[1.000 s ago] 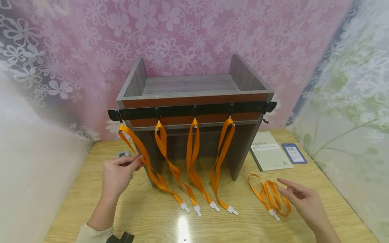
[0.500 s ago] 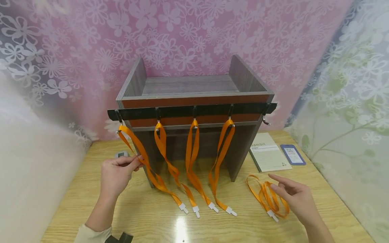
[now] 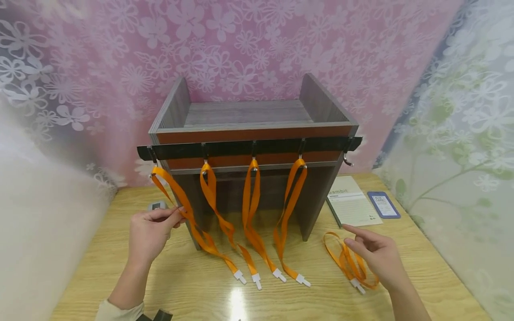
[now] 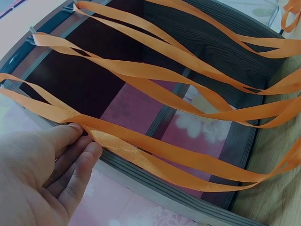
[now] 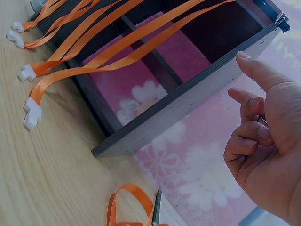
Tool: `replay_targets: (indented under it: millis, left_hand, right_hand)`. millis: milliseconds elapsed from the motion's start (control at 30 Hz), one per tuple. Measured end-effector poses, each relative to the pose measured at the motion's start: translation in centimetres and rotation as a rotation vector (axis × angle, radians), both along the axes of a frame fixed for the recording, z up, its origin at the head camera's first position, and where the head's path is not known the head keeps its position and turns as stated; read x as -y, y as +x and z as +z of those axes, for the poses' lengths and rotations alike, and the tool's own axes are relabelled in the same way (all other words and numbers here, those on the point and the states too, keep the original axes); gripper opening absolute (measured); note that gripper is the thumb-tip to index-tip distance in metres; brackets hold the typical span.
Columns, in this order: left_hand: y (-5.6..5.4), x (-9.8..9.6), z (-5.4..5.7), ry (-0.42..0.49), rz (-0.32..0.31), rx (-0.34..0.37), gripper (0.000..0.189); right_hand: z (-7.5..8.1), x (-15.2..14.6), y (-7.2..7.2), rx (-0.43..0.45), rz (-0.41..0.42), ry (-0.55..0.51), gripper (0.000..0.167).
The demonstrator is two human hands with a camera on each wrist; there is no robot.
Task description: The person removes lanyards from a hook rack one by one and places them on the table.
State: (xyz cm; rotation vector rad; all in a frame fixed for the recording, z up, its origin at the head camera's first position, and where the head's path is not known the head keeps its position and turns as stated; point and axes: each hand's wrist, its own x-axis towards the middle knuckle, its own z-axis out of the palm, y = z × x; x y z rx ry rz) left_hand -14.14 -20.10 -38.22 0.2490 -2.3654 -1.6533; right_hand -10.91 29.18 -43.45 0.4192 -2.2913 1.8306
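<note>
My left hand point(image 3: 150, 234) pinches the leftmost orange lanyard point(image 3: 180, 192) partway down its strap, between thumb and fingertips. In the left wrist view, the left thumb point(image 4: 70, 132) lies against the strap's edge. That lanyard's loop hangs on the end hook, and its white clip point(image 3: 240, 277) is at the table. Several more orange lanyards hang from hooks along the dark rail point(image 3: 233, 147). My right hand point(image 3: 375, 256) holds nothing, thumb and index finger apart, its other fingers loosely bent. In the head view it overlaps a loosely coiled orange lanyard point(image 3: 344, 258) on the table.
A grey wooden shelf unit point(image 3: 249, 112) carries the rail across its front. The rightmost hook point(image 3: 347, 160) has no lanyard on it. A notebook point(image 3: 353, 203) and a blue card holder point(image 3: 384, 205) lie right of the shelf. A small grey device point(image 3: 157, 205) sits behind my left hand.
My right hand has moved left, further over the coiled lanyard. My left hand keeps its pinch on the leftmost lanyard. The head view has shifted slightly.
</note>
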Motion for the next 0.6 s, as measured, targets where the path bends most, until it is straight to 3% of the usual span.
replay_targets:
  millis: [233,467,600]
  left_hand:
    - [0.0,0.1,0.1,-0.006,0.020,0.008,0.028]
    - [0.1,0.0,0.0,0.009,0.009,-0.015,0.026]
    - [0.1,0.0,-0.1,0.019,0.003,-0.023,0.025]
  right_hand:
    - [0.1,1.2,-0.4,-0.021,0.024,-0.032,0.032]
    - [0.7,2.5,-1.0,0.005,-0.008,0.066,0.034]
    - [1.1,3.1,-1.7,0.000,0.040,0.107,0.035]
